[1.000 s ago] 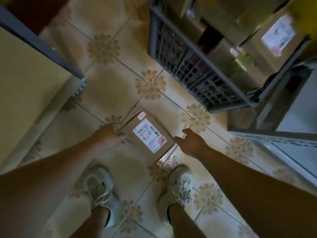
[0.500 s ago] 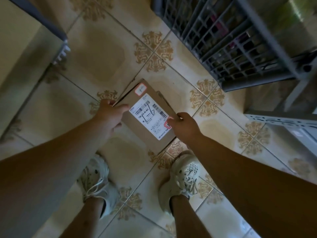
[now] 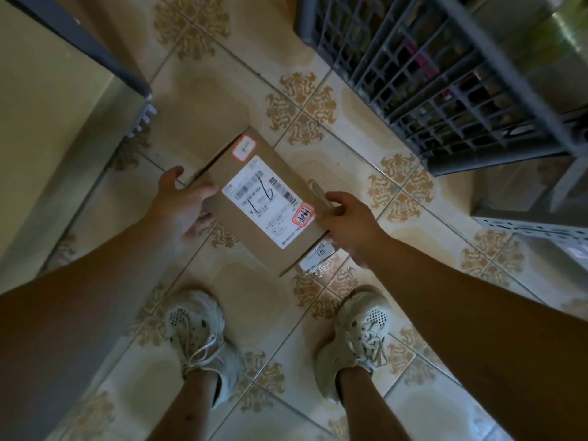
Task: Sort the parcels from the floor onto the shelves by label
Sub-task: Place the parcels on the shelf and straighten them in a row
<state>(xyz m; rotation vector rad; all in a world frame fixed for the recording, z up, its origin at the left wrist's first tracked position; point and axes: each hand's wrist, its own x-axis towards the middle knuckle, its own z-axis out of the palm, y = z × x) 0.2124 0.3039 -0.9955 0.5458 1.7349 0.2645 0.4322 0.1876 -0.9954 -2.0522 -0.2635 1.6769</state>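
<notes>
Hands hold one brown cardboard parcel [image 3: 254, 214] above the tiled floor [image 3: 203, 103], in the middle of the view. The left hand [image 3: 183, 206] grips the parcel's left edge, with the thumb on top and the fingers curled under it. The right hand [image 3: 348, 222] grips the right edge, with the fingers wrapped around the side. The parcel is flat and turned at a slant, one corner pointing far and one corner pointing near.

On top of the parcel sits a white label [image 3: 265, 202] with bar codes and a big hand-written mark in black pen. A small red-edged sticker [image 3: 244, 148] sits near the far corner. Another red-edged sticker [image 3: 303, 214] sits at the label's right end, next to the right thumb. A strip of shiny tape [image 3: 318, 259] shows on the parcel's near right side.

Two pale shoes [image 3: 199, 332] stand on the floor near the bottom, one under each arm. A dark grey plastic crate [image 3: 445, 74] with open grid walls stands far on the right. A grey metal shelf rail [image 3: 534, 224] sticks in from the right edge. A big pale box with a dark edge [image 3: 63, 90] fills the far left.
</notes>
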